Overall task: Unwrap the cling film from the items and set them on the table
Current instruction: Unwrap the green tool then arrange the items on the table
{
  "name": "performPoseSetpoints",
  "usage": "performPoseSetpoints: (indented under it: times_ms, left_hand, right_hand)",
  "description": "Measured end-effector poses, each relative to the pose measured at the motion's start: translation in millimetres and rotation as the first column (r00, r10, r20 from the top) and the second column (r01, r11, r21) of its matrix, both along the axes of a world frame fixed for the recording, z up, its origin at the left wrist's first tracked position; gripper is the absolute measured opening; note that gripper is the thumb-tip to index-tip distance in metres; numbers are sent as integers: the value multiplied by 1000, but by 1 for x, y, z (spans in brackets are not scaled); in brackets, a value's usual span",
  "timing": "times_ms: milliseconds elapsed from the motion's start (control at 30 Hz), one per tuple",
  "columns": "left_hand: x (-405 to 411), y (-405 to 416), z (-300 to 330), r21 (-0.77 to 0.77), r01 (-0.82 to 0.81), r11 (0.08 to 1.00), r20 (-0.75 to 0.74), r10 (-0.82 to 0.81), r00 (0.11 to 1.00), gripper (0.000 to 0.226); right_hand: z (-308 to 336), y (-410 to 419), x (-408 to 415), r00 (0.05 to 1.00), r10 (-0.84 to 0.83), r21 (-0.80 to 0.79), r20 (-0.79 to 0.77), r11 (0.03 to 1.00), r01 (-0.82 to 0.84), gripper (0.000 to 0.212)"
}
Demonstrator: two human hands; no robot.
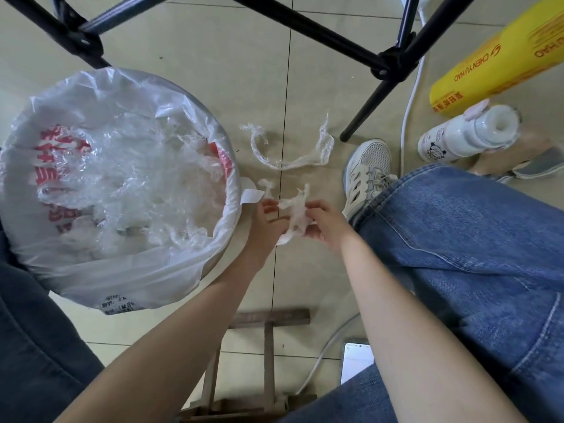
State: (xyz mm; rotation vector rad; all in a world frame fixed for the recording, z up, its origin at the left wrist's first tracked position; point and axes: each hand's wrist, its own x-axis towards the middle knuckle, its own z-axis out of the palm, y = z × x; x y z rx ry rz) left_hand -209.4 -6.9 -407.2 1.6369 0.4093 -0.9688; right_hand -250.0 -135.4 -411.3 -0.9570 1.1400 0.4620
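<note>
Both my hands reach down over the tiled floor beside a bin. My left hand (268,221) and my right hand (322,222) together hold a crumpled wad of cling film (295,213) stretched between the fingers. A long twisted strip of cling film (290,151) lies loose on the floor just beyond my hands. The bin (227,190) on the left is lined with a white plastic bag and holds several crumpled pieces of film (131,178). What the wad wraps, if anything, I cannot tell.
A black tripod's legs (375,96) stand beyond the strip. At the right lie a yellow cling film box (494,56) and a white bottle (467,134). My jeans-clad knee (473,233) and white shoe (367,175) are at right; a wooden stool frame (268,346) and a phone (357,361) are below.
</note>
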Motion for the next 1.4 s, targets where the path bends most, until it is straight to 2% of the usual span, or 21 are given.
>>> performPoseSetpoints:
  times_ms: [33, 100, 167, 233, 300, 367, 433, 500, 533, 633, 733, 800, 900, 967, 1067, 1100, 1133, 1167, 1233, 1300, 1400]
  left_hand:
    - [2, 0, 0, -13, -2, 1000, -32, 2, 1000, 43]
    - [5, -2, -2, -43, 132, 990, -70, -135, 988, 46]
    - [6, -1, -6, -45, 318, 947, -28, -319, 947, 41]
    - [4, 3, -15, -10, 393, 919, 16, -393, 919, 35]
    - [3, 9, -21, 56, 307, 950, -40, -305, 952, 41]
    - [3, 12, -22, 120, 99, 988, -84, -89, 993, 42]
    - [6, 10, -19, 94, -107, 990, -86, 115, 990, 33]
    - [8, 4, -15, 0, -216, 976, -145, 214, 966, 19]
    - [8, 1, -11, -51, -228, 972, -188, 215, 958, 14]
    - [7, -10, -6, -128, -65, 990, -194, 39, 980, 6]
    - [7, -13, -10, -140, 18, 990, -122, -36, 992, 9]
    - [9, -12, -11, -101, 82, 992, -109, -93, 990, 9]
    - [5, -13, -15, -7, 78, 997, -188, -78, 979, 46]
    - [5, -16, -15, 1, 43, 999, -198, -42, 979, 32]
    - [7, -21, -14, 32, -149, 988, -151, 152, 977, 10]
    - [7, -20, -15, 75, -100, 992, -51, 104, 993, 8]
    - [6, -18, -18, 153, 51, 987, 63, -61, 996, 10]
    - [5, -14, -26, 275, 259, 926, 156, -309, 938, 14]
    - [3, -10, -36, 521, 576, 630, 150, -732, 664, 30]
    - [5, -9, -39, 612, 664, 429, 85, -871, 484, 42]
    - [11, -13, -41, 671, 702, 236, 42, -959, 282, 51]
  right_hand:
    - [0, 0, -1, 1000, -25, 17, 0, 1000, 25, 20]
    - [2, 0, -2, 998, -63, 51, 11, 997, 63, 21]
    - [3, 0, 1, 992, -127, 61, 5, 990, 126, 24]
    - [1, -1, 5, 993, -119, -25, -19, 993, 118, 25]
    - [-1, -5, 8, 995, -73, -207, -68, 977, 58, 26]
    - [-1, -10, 10, 991, -111, -320, -80, 944, 80, 29]
    - [-2, -16, 11, 987, -114, -323, -113, 944, 71, 30]
    - [2, -16, 11, 983, -77, -187, -165, 981, 45, 18]
    - [3, -14, 10, 984, -45, -96, -171, 995, 28, 17]
    - [5, -4, 11, 985, 94, 95, -143, 992, -81, 44]
    - [11, 5, 16, 997, -50, 151, -63, 987, 59, 17]
    - [13, 5, 20, 989, -148, 83, -25, 985, 149, 3]
    - [11, 6, 25, 989, -144, -27, 25, 989, 145, 14]
    - [9, 5, 27, 983, -182, -79, 34, 980, 185, 17]
    - [4, -5, 22, 979, -205, -178, 13, 963, 204, 22]
    - [2, -9, 20, 980, -197, -193, 0, 962, 193, 22]
    - [1, -12, 17, 981, -194, -190, -15, 964, 188, 23]
    - [1, -14, 15, 980, -195, -179, -30, 966, 186, 23]
    - [-1, -14, 14, 979, -201, -140, -46, 971, 192, 24]
    - [2, -9, 15, 975, -220, -90, -37, 972, 216, 19]
    - [3, -5, 17, 958, -285, -33, -23, 958, 284, 22]
